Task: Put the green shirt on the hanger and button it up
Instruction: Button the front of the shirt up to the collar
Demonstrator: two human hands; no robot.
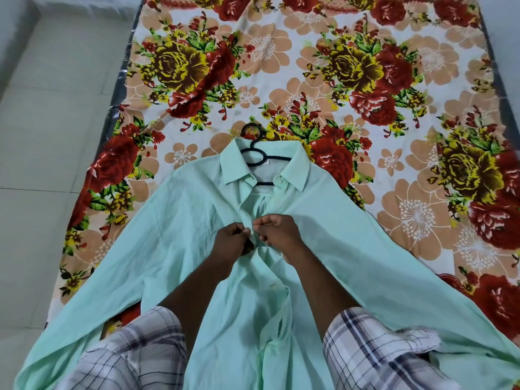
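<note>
Floor [42, 142]: large pale grey tiles with thin dark grout lines, visible along the left side. A white wall base [14, 29] meets it at upper left. Mattress [119, 91]: dark edge under glossy wrapping, showing along the sheet's left border. Floral bedsheet [318, 68]: cream ground with red, yellow and peach blooms, slightly creased. Lighting is even and soft; shadows are faint.

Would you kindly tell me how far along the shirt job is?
Done: the hanger sits inside the green shirt, hook poking out above. In hand: left hand and right hand pinch the front edges at chest height, seemingly fastening a button. Left: the collar button is undone; the lower front looks open.
</note>
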